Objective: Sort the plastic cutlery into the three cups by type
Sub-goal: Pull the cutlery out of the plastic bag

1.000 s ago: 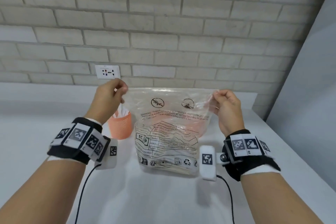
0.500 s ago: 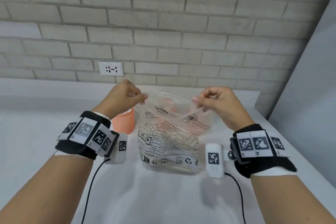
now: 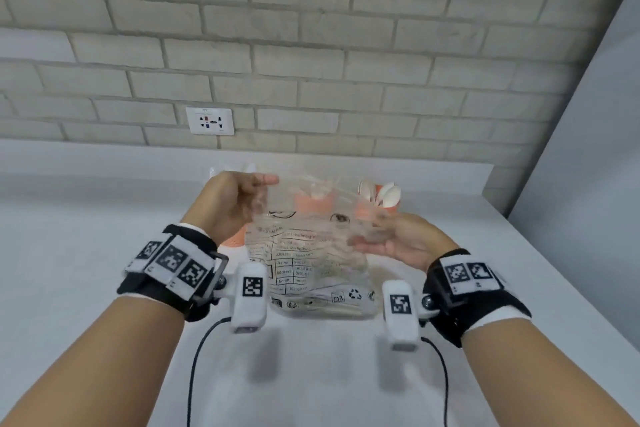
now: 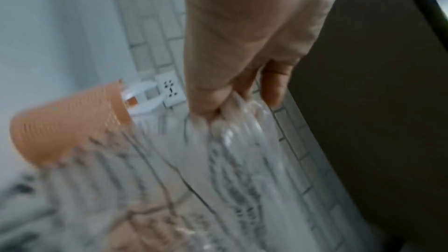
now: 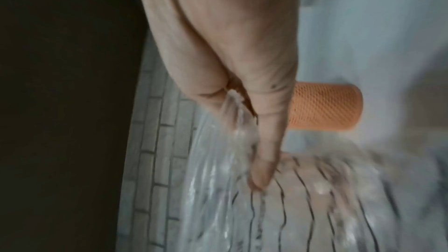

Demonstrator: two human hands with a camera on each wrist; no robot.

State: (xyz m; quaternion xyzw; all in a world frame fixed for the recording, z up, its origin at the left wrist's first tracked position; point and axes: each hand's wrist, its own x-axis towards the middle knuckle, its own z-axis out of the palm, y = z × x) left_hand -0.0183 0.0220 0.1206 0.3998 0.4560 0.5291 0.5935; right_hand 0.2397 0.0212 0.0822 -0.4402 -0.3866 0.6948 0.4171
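Note:
A clear printed plastic bag (image 3: 311, 263) stands on the white table (image 3: 104, 270); pale pieces lie blurred at its bottom. My left hand (image 3: 265, 192) pinches the bag's top left edge (image 4: 227, 122). My right hand (image 3: 375, 234) grips the top right edge (image 5: 232, 114), lower down. Behind the bag stand three orange mesh cups: the left cup (image 3: 232, 240) mostly hidden by my left wrist, the middle cup (image 3: 313, 206) seen through the plastic, the right cup (image 3: 389, 206) holding white spoons (image 3: 386, 192). The left wrist view shows the left cup (image 4: 67, 122) with white cutlery (image 4: 143, 97); the right wrist view shows an orange cup (image 5: 324, 106).
A brick wall (image 3: 311, 45) with a white socket (image 3: 209, 121) runs along the back of the table. A grey panel (image 3: 588, 149) closes off the right side. Cables (image 3: 194, 367) hang from both wrist cameras over the table's near part.
Both hands first came together at the bag's top; now the left holds its edge high and the right has dropped lower. The view has tilted down and the cups show behind the bag.

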